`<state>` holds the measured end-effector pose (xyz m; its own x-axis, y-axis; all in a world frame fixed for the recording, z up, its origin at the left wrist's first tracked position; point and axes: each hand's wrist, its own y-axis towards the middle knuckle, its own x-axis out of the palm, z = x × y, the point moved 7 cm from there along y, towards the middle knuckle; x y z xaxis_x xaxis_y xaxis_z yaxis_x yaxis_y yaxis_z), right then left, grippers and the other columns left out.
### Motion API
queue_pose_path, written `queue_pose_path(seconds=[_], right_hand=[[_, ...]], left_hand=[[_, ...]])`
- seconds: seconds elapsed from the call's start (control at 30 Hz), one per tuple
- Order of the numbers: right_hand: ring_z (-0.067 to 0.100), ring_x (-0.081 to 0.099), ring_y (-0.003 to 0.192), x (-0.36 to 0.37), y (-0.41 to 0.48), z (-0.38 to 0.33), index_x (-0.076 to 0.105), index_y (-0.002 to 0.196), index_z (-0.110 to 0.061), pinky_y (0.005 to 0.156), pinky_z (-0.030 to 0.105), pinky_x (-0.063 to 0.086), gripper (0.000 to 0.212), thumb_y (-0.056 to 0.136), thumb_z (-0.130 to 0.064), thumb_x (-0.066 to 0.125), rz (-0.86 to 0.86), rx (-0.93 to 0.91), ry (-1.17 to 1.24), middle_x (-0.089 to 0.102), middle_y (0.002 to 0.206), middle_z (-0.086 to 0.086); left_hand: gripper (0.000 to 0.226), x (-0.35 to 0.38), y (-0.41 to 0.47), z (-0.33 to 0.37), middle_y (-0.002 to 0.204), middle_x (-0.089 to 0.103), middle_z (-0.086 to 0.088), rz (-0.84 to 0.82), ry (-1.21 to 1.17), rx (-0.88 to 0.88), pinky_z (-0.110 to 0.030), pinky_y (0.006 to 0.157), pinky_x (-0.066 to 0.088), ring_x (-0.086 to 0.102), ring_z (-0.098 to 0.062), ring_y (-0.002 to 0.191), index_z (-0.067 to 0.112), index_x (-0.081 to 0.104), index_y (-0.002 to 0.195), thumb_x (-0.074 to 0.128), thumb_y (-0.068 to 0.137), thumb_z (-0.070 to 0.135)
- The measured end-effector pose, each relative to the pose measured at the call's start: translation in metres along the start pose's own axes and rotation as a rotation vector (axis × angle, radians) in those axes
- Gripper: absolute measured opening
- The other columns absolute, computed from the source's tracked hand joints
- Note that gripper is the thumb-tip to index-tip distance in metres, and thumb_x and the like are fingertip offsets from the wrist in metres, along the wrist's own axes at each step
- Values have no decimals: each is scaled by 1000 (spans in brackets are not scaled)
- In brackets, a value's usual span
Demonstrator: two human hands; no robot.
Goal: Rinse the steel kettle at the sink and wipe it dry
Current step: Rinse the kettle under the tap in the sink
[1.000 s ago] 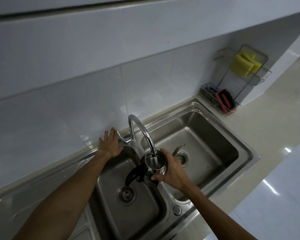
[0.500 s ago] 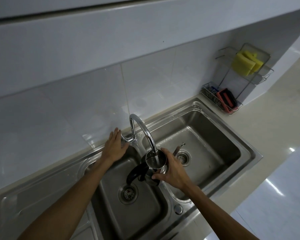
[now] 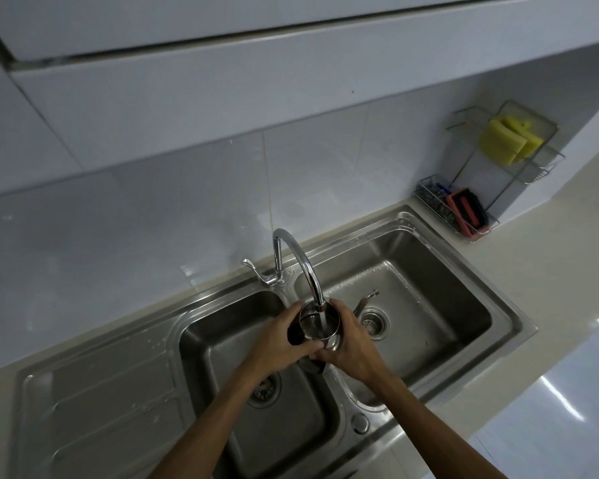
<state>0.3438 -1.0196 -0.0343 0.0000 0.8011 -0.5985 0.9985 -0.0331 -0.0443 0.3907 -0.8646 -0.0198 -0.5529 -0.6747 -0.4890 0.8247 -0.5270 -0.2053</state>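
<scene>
The small steel kettle (image 3: 317,324) is held under the curved tap spout (image 3: 305,267), over the divider of the double steel sink (image 3: 498,305). Water runs from the spout into its open top. My left hand (image 3: 277,344) wraps the kettle's left side, over its black handle. My right hand (image 3: 348,344) grips the right side and bottom. The kettle's thin spout (image 3: 365,299) sticks out to the right, above the right drain. Most of the kettle's body is hidden by my fingers.
The tap lever (image 3: 256,269) stands behind the left basin. A wire rack (image 3: 478,205) in the back right corner holds yellow sponges (image 3: 507,141) above and a red-and-black scrubber (image 3: 465,210) below. A ribbed drainboard (image 3: 101,409) lies left, pale countertop (image 3: 550,271) right.
My left hand has left the tap lever and come onto the kettle's left side. Water is now running into the kettle. My right hand has kept its hold.
</scene>
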Motion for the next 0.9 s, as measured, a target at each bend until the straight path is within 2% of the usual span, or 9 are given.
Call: queue_pose_path(seconds=[0.1,0.23,0.37,0.57,0.7,0.77,0.9], right_hand=[[2,50,127,0,0,0,33,149,-19,106,10,38,106,64,-48,90,5,-10,9,51,141,-8],[2,48,128,0,-1,0,33,149,-17,106,9,35,106,65,-48,90,3,-25,9,50,142,-7],[5,51,129,0,-1,2,33,149,-16,108,20,41,107,65,-48,90,2,-33,17,51,142,-5],[-1,49,128,-1,-1,1,32,147,-26,107,15,39,105,63,-48,91,16,-43,30,51,140,-10],[-9,46,126,-1,-2,2,28,146,-31,105,7,33,106,62,-50,90,14,-37,40,49,138,-14],[-4,48,127,-1,-1,3,28,146,-31,105,9,34,107,61,-53,89,9,-20,38,50,140,-12],[1,49,129,-1,-1,6,28,147,-32,106,11,35,108,60,-53,89,10,-6,44,51,140,-12]], left_hand=[[83,1,1,0,137,59,13,18,2,43,-14,105,43,56,4,121,24,43,148,84,76,28],[84,0,0,1,138,56,14,36,-7,69,-1,100,35,52,12,121,22,43,149,85,76,24],[85,1,1,-3,139,60,8,52,-10,71,-4,102,37,55,2,125,22,43,150,86,76,25],[87,1,1,-8,140,61,5,65,-26,63,-21,107,44,58,-4,126,25,42,151,85,76,32],[86,3,3,-9,139,62,7,63,-40,70,-17,106,44,58,-1,126,25,42,151,85,76,33],[86,5,4,-10,138,62,8,60,-49,66,-10,102,42,57,0,125,25,42,151,85,77,32],[88,5,3,-13,136,64,10,69,-74,46,-5,98,41,59,4,122,29,42,151,86,75,34]])
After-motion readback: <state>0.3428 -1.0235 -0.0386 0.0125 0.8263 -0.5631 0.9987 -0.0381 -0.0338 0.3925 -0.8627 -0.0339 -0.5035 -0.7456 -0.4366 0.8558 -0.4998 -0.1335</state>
